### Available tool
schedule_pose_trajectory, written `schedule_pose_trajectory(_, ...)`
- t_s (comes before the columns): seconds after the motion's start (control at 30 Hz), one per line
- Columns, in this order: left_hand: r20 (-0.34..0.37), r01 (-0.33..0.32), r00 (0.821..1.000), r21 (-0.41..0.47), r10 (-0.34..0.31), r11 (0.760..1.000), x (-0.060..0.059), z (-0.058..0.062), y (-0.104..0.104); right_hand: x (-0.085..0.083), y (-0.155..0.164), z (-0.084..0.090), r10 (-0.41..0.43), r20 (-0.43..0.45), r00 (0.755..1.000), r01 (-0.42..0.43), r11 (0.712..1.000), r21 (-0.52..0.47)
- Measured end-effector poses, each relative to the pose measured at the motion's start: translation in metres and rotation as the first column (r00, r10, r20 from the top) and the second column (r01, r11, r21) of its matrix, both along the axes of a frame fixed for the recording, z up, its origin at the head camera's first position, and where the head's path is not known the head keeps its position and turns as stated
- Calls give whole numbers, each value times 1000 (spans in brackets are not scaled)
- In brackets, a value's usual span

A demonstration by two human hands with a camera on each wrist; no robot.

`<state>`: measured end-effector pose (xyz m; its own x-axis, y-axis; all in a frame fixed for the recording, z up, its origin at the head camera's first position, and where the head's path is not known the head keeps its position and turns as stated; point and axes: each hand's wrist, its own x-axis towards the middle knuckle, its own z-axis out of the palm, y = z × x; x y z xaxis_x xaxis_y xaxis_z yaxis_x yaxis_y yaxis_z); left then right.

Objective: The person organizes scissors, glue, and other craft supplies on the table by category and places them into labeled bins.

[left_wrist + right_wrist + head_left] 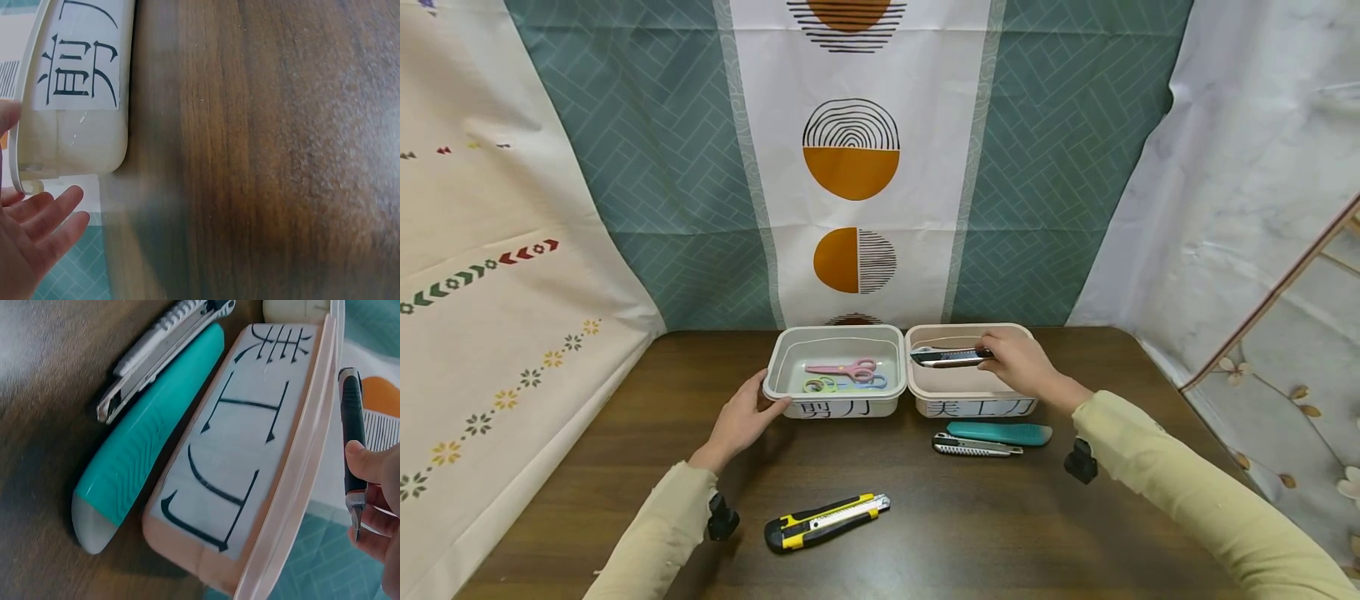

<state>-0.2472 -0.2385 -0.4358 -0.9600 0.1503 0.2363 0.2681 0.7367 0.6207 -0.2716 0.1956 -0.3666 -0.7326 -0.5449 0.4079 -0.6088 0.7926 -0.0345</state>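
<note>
Your right hand pinches a black-and-silver utility knife by its end, holding it level over the pink bin at about 1 o'clock on the bench. It looks light, stiff and fairly slick, so grip the ribbed body away from the blade tip (the tip sits close to your fingers in the wrist view). Your left hand lies spread against the corner of the grey bin holding scissors.
</note>
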Motion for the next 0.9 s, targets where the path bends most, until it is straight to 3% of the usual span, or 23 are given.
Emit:
schedule_pose_trajectory(0.37, -2, -13, 1000, -17, 13, 1000, 0, 1, 0, -6, 13, -3, -62, 58, 996, 60, 998, 30)
schedule_pose_trajectory(0.9, 6, -23, 1000, -16, 23, 1000, -1, 1, 1, -27, 14, -20, -6, 49, 999, 3, 998, 62)
